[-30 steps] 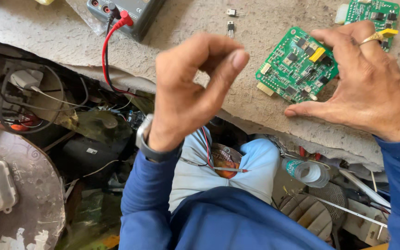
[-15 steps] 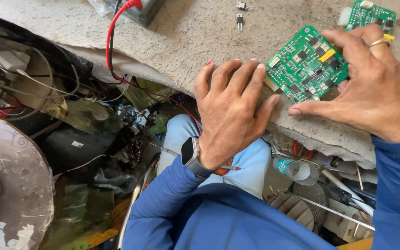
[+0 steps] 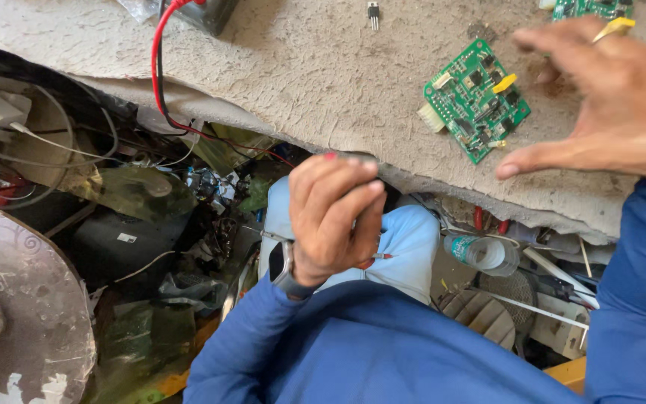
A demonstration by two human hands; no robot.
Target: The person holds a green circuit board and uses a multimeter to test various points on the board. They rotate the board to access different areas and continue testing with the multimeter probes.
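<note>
A green circuit board [image 3: 476, 101] with a yellow part and a white connector lies flat on the rough grey worktop [image 3: 300, 67]. My right hand [image 3: 607, 97] hovers just right of and above it, fingers spread, a yellow ring on one finger, touching nothing. My left hand [image 3: 330, 217], with a watch on the wrist, sits curled at the worktop's front edge above my light blue lap. Its fingers are bunched together. I cannot tell whether anything small is inside them.
A second green board [image 3: 588, 7] and a small black three-legged component [image 3: 373, 11] lie at the back. Red and black leads [image 3: 160, 67] run off the worktop's edge. Below are tangled wires, a plastic bottle [image 3: 484, 254] and a round metal disc [image 3: 24, 322].
My right hand has let go of the green board and lifted off it, fingers spreading. My left hand has come off the worktop and curled shut at its front edge.
</note>
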